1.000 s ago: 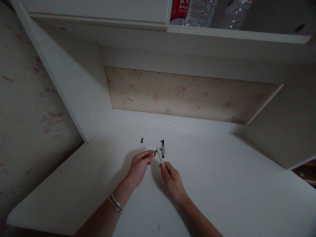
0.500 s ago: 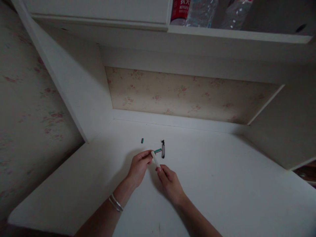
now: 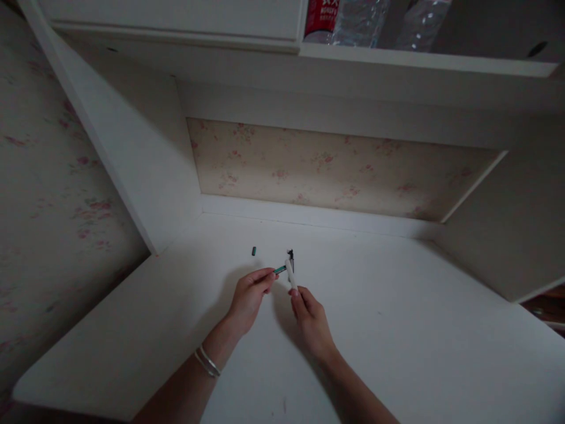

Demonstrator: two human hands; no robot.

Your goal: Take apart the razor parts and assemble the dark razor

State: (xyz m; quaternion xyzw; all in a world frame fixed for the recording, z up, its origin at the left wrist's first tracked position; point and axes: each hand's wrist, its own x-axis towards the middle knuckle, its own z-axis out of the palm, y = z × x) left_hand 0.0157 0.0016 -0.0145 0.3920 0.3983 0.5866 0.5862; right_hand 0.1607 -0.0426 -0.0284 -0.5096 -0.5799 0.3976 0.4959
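Between its fingertips my left hand (image 3: 251, 297) pinches a narrow green-and-dark strip that looks like a razor cartridge (image 3: 279, 270). My right hand (image 3: 312, 321) is closed around the lower end of a slim white stick-like tool (image 3: 291, 275), its kind unclear. The tool's top end is at the right end of the cartridge; whether they touch I cannot tell. Just behind lies a black-and-silver razor handle (image 3: 291, 255), partly covered by the white tool. A second small green-and-dark cartridge (image 3: 253, 251) rests on the white desk (image 3: 375, 330), beyond my left hand.
Overhead runs a white shelf (image 3: 419, 59) with a red-labelled bottle (image 3: 321, 17) and clear plastic bottles (image 3: 359, 23) on it. A white side panel (image 3: 132, 147) stands at the left, another panel (image 3: 503, 235) at the right. Floral wallpaper (image 3: 335, 171) shows at the back.
My right hand has moved the white tool right and slightly away from me, from the cartridge's left part to its right end. My left hand stays nearly in place.
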